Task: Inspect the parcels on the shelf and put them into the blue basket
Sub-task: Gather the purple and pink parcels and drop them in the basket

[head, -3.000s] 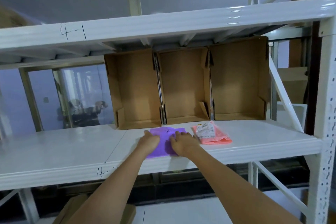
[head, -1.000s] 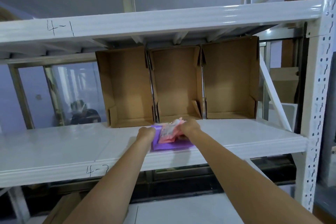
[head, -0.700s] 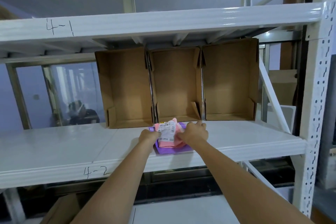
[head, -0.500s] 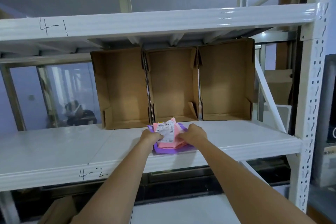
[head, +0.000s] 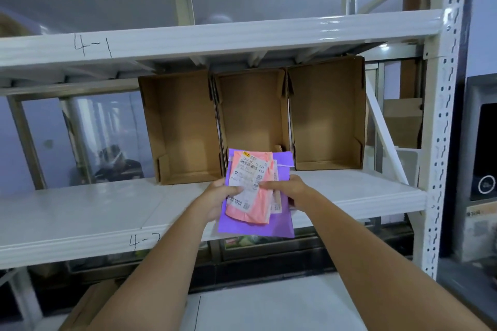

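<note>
**Two parcels held up in both hands, in front of the shelf**

At the far left of the frame you have the white shelf (head: 80, 212), its front edge marked "4-2" in handwriting, with a second white board (head: 188, 37) above it marked "4-1". That makes two shelf levels in view.

Moving toward the middle, three open cardboard boxes (head: 185, 126) stand side by side on the shelf with their openings facing you.

Your left hand (head: 219, 200) sits just left of centre, its thumb and fingers curled round the left edge of the stack, thumb pressing on the white label. You hold two parcels: a purple parcel (head: 255, 228) at the back, and a pink parcel (head: 252, 196) lying against its front face, the printed label (head: 248, 174) with barcodes turned toward you. Both are lifted clear of the shelf and tilted upright, in the centre of the frame, overlapping the middle box.

Your right hand (head: 289, 191) grips the right edge of the same stack, index finger laid across the pink parcel and the other fingers wrapped behind.

At the right of the frame stands one white perforated upright (head: 441, 142) of the rack.
</note>
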A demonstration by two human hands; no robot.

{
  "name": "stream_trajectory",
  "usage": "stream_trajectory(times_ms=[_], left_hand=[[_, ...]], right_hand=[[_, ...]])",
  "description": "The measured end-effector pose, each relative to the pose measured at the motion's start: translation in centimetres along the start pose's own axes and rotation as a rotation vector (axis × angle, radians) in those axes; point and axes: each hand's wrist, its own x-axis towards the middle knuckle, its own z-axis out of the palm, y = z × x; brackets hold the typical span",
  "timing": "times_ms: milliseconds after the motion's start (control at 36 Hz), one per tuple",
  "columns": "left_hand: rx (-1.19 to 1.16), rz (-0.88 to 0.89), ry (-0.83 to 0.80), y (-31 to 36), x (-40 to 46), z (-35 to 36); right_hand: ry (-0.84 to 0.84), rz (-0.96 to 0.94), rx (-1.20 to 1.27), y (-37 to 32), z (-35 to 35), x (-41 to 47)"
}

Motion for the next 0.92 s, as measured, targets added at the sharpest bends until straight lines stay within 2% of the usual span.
stream_trajectory(times_ms=[83,333,583,917], left_hand=[[0.075,-0.083,-0.065,0.4,-1.5,-0.1],[0.032,-0.011,0.061,-1.0,-4.5,-0.7],[0.015,-0.020,0.059,-2.7,-6.6,-0.7],[-0.025,-0.060,-0.003,-7.3,-8.3,-2.1]], right_hand=[[-0.024,-0.017,0.013,0.1,0.5,-0.7],[-0.123,-0.023,0.053,1.1,1.9,-4.0],[-0.037,-0.032,0.087,3.0,2.5,-5.7],[-0.081,0.058,0.103,7.6,3.1,-7.4]])
